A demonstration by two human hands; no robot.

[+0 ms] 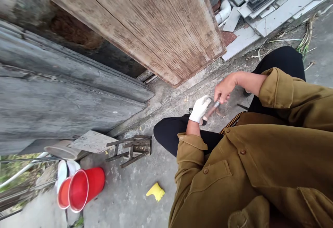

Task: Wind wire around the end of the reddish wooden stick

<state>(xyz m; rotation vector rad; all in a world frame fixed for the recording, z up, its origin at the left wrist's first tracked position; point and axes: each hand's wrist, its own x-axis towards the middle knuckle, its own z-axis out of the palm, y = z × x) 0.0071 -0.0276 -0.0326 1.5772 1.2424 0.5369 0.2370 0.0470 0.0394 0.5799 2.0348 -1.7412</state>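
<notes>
My right hand point(224, 88), bare, is closed round one end of a short tool with a brown handle point(211, 112) and a silvery band. The tool slants down to the left, and its kind is blurred. My left hand point(199, 109), in a white glove, is right beside the tool's lower end with its fingers curled. What the glove holds, if anything, is hidden. Both hands are between my bent knees, low over the concrete ground.
A weathered wooden panel point(166, 23) stands ahead. Grey boards point(65, 106) are to the left. Stacked tiles point(249, 39) lie at upper right. A small wooden stool point(132, 150), red buckets point(96, 183) and a yellow piece point(156, 191) are on the ground at left.
</notes>
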